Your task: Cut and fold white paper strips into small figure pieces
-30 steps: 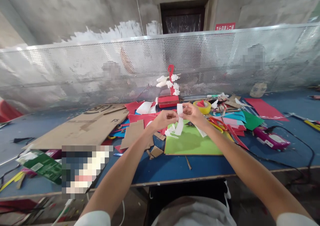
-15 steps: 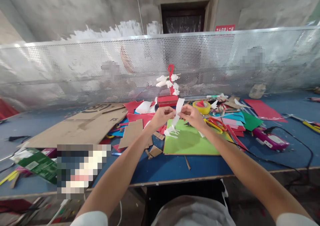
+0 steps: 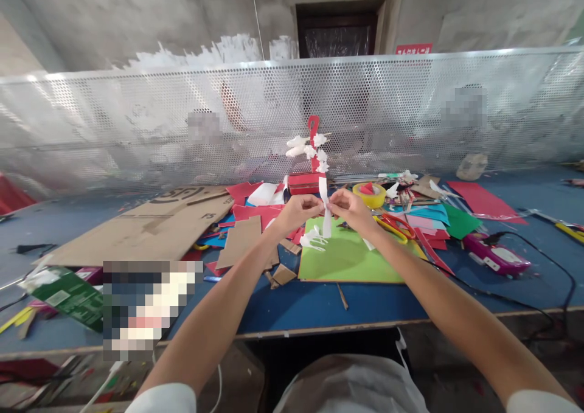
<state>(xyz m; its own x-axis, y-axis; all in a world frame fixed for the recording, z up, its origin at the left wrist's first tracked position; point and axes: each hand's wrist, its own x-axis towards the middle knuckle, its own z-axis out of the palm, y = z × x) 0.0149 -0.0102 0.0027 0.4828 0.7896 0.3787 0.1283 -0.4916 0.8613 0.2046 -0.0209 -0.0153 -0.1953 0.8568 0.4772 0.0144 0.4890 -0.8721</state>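
Note:
A white paper strip (image 3: 323, 189) stands nearly upright between my two hands. My left hand (image 3: 301, 212) pinches its middle from the left. From the right, my right hand (image 3: 349, 208) pinches the same spot, fingertips almost touching the other hand's. Below the strip lies a lime-green sheet (image 3: 351, 264), with white cut paper pieces (image 3: 312, 238) on its left part. Behind my hands a red hook-topped stand (image 3: 313, 125) carries white paper flowers (image 3: 321, 156) and rises from a red box (image 3: 303, 183).
Yellow-handled scissors (image 3: 396, 229) and a yellow tape roll (image 3: 370, 197) lie to the right. Farther right is a purple corded device (image 3: 497, 256). A big cardboard sheet (image 3: 141, 230) covers the left side. Perforated metal panelling (image 3: 255, 115) closes off the back.
The paper strip has turned from a slant to nearly upright and looks narrower between my fingers. Both hands stay in almost the same place.

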